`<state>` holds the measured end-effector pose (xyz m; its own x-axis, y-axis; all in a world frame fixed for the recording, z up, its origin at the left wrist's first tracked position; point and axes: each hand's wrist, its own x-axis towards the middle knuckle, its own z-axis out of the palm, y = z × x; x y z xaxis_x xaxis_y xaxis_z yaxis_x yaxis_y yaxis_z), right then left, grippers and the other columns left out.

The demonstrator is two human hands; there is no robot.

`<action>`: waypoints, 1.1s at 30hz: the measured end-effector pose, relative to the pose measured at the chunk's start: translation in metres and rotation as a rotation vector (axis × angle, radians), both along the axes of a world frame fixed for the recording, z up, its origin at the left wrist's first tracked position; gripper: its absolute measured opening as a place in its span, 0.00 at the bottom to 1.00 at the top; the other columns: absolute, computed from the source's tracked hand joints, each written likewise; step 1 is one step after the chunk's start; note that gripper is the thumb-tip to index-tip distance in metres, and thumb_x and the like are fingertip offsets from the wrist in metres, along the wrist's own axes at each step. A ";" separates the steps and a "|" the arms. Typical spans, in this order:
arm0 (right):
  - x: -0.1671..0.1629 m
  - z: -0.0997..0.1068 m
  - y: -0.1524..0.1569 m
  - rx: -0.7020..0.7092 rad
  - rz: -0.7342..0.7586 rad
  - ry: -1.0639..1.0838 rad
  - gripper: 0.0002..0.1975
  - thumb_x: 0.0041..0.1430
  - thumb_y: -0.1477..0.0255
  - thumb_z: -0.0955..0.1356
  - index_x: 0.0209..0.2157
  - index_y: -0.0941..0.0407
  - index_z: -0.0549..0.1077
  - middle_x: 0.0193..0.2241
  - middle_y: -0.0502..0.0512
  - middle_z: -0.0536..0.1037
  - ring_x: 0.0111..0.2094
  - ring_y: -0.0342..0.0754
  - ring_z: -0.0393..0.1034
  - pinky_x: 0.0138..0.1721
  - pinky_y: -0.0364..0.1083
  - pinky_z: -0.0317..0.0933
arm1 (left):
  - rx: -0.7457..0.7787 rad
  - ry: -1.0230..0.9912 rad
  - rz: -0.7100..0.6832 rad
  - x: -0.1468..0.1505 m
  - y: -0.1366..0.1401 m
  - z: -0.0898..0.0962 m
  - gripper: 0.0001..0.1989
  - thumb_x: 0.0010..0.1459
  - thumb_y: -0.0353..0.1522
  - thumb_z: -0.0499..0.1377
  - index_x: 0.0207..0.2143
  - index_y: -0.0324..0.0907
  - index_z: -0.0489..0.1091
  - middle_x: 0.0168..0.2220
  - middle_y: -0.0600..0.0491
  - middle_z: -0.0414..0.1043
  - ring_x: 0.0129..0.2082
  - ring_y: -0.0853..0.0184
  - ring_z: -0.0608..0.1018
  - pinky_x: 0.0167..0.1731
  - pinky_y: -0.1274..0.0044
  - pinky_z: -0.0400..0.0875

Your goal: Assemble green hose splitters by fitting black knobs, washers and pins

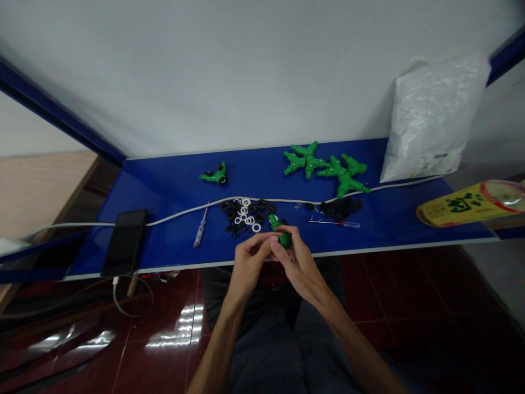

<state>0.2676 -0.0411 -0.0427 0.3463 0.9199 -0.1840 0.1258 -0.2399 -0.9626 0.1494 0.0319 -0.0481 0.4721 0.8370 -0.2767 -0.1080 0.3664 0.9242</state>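
Both hands meet over the front edge of the blue shelf (172, 183), closed around a green plastic hose connector (284, 239). My left hand (251, 257) pinches it from the left, thumb and fingers pressed together. From the right, my right hand (301, 265) wraps it, with thumb against it. The connector's narrow end points away from me; its lower part is hidden by the fingers. Just beyond lie white ring washers (250, 220) and black rubber rings (261, 204) in a loose pile. A similar green connector with black parts (216, 174) lies farther back at left.
Green branched connectors (343, 174) lie at the back right. Black small parts (340, 208), a screwdriver (348, 224) and tiny screws sit right; another screwdriver (200, 230) lies left. A white cable (184, 210) crosses the shelf. Also there: phone (124, 241), plastic bag (435, 115), yellow cylinder (463, 208).
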 end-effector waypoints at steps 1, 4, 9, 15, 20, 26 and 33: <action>-0.001 0.001 0.000 -0.013 0.000 0.001 0.23 0.67 0.51 0.64 0.55 0.50 0.64 0.53 0.58 0.73 0.50 0.52 0.73 0.47 0.51 0.71 | -0.027 -0.009 -0.002 0.000 0.000 -0.001 0.16 0.54 0.42 0.70 0.38 0.39 0.82 0.32 0.51 0.80 0.30 0.68 0.77 0.35 0.77 0.73; -0.002 0.007 -0.001 -0.037 0.025 -0.004 0.21 0.69 0.52 0.62 0.55 0.49 0.64 0.53 0.56 0.73 0.50 0.51 0.73 0.50 0.51 0.69 | -0.122 -0.063 -0.039 -0.002 0.000 -0.002 0.17 0.53 0.43 0.70 0.39 0.40 0.82 0.30 0.53 0.78 0.26 0.72 0.74 0.31 0.80 0.72; -0.002 0.010 -0.004 -0.041 0.084 0.010 0.20 0.70 0.53 0.61 0.57 0.49 0.62 0.56 0.56 0.71 0.56 0.51 0.69 0.57 0.52 0.65 | -0.167 -0.104 -0.110 -0.008 0.002 -0.003 0.19 0.52 0.45 0.71 0.40 0.41 0.82 0.26 0.54 0.76 0.23 0.73 0.73 0.28 0.80 0.70; 0.003 0.007 -0.010 -0.061 0.184 0.054 0.23 0.71 0.54 0.60 0.62 0.46 0.57 0.62 0.56 0.66 0.61 0.50 0.65 0.64 0.54 0.59 | -0.104 -0.063 -0.170 -0.018 0.006 -0.007 0.21 0.52 0.46 0.71 0.41 0.41 0.83 0.28 0.51 0.78 0.24 0.72 0.74 0.28 0.80 0.71; 0.008 0.013 -0.012 -0.127 0.255 0.094 0.28 0.70 0.53 0.61 0.67 0.43 0.55 0.68 0.55 0.60 0.67 0.52 0.59 0.68 0.58 0.51 | -0.086 -0.069 -0.167 -0.022 0.005 -0.010 0.19 0.51 0.45 0.72 0.39 0.41 0.84 0.31 0.49 0.80 0.27 0.68 0.77 0.31 0.77 0.74; 0.010 0.013 -0.011 -0.105 0.288 0.048 0.27 0.72 0.55 0.60 0.68 0.41 0.55 0.69 0.52 0.60 0.69 0.52 0.55 0.69 0.59 0.49 | -0.041 -0.060 -0.168 -0.029 0.004 -0.014 0.18 0.54 0.44 0.70 0.42 0.42 0.83 0.32 0.49 0.81 0.28 0.67 0.79 0.33 0.76 0.75; 0.010 0.012 -0.012 0.009 0.261 -0.020 0.21 0.73 0.58 0.60 0.63 0.45 0.63 0.63 0.54 0.67 0.63 0.51 0.63 0.65 0.53 0.57 | 0.108 0.020 -0.175 -0.032 0.001 -0.008 0.16 0.59 0.43 0.67 0.41 0.41 0.84 0.32 0.49 0.80 0.29 0.67 0.78 0.33 0.78 0.73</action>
